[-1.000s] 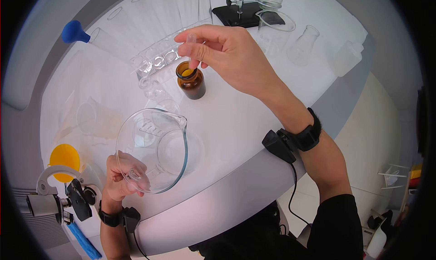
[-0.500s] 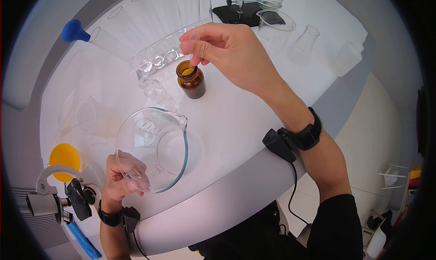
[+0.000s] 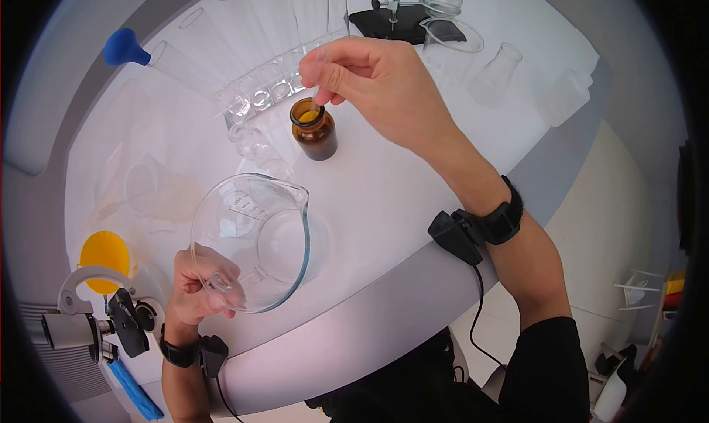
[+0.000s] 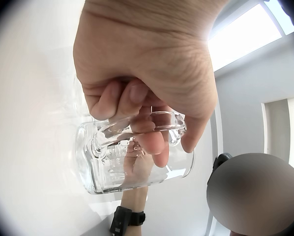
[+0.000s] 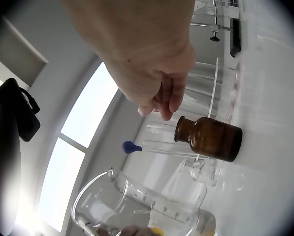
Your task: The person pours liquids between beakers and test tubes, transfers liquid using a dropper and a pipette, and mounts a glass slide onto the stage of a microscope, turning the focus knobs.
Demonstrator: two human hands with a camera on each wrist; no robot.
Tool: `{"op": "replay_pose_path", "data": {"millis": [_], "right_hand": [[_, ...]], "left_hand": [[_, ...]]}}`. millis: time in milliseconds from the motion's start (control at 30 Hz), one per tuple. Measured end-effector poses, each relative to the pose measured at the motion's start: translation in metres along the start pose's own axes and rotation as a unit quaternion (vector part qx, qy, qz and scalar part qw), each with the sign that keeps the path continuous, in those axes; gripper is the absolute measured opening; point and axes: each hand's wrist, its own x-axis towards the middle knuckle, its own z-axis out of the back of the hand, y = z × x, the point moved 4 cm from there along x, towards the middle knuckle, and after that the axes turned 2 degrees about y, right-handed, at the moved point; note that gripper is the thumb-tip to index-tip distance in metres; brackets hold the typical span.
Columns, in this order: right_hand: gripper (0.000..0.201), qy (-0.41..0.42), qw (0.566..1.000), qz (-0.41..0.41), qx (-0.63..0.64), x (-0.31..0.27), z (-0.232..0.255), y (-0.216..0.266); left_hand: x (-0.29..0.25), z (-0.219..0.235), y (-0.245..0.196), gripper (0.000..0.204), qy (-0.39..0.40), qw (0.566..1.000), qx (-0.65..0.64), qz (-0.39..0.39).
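While R hand (image 3: 388, 91) pinches clear rod (image 3: 316, 97) at brown btl's (image 3: 316, 141) mouth, L hand (image 3: 203, 283) grips glass jug (image 3: 251, 231)

Head: tube rack (image 3: 260, 98) behind btl, blue bulb (image 3: 124, 48) far L, yellow disc (image 3: 103, 260) nr L hand; btl upright on table (image 3: 377, 201), yellow stuff (image 3: 309, 117) inside. L wrist: L hand curled round jug handle. R wrist: R hand mostly hides rod; btl glossy.

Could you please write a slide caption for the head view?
Left hand holds a spouted glass jug; right hand pinches a slender clear tool at the mouth of a brown bottle.
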Motion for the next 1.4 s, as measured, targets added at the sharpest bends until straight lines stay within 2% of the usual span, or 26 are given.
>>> {"op": "replay_pose_path", "data": {"millis": [200, 267, 333, 400, 467, 533, 867, 1300, 1400], "right_hand": [[0.020, -0.034, 0.999, 0.026, 0.026, 0.004, 0.016, 0.015], [0.023, -0.086, 0.994, 0.040, 0.046, 0.004, 0.026, 0.021], [0.026, -0.085, 0.993, 0.052, 0.066, 0.005, 0.031, 0.029], [0.029, -0.141, 0.985, 0.061, 0.082, 0.004, 0.038, 0.036], [0.030, -0.130, 0.984, 0.072, 0.098, 0.002, 0.039, 0.043], [0.032, -0.120, 0.975, 0.080, 0.166, -0.001, 0.037, 0.050], [0.038, -0.020, 0.972, 0.126, 0.198, -0.019, 0.014, 0.065], [0.039, -0.028, 0.981, 0.116, 0.155, -0.026, 0.008, 0.060], [0.038, -0.020, 0.982, 0.143, 0.120, -0.028, 0.006, 0.062]], "left_hand": [[-0.003, 0.001, 0.001, 0.035, -0.004, 1.000, -0.010, -0.003], [-0.003, 0.002, 0.000, 0.032, -0.009, 1.000, -0.014, 0.001], [-0.001, 0.000, -0.001, 0.029, 0.008, 1.000, -0.008, 0.007], [0.000, 0.000, -0.001, 0.026, 0.011, 1.000, -0.020, 0.007], [0.001, 0.000, -0.001, 0.023, 0.011, 0.999, -0.033, 0.007], [0.002, -0.001, -0.002, 0.018, 0.033, 0.999, -0.023, 0.016], [0.002, -0.004, 0.000, 0.017, 0.027, 0.998, -0.049, 0.039], [0.003, -0.004, 0.001, 0.025, 0.025, 0.997, -0.044, 0.049], [0.004, -0.005, -0.002, 0.026, 0.021, 0.997, -0.044, 0.055]]}}
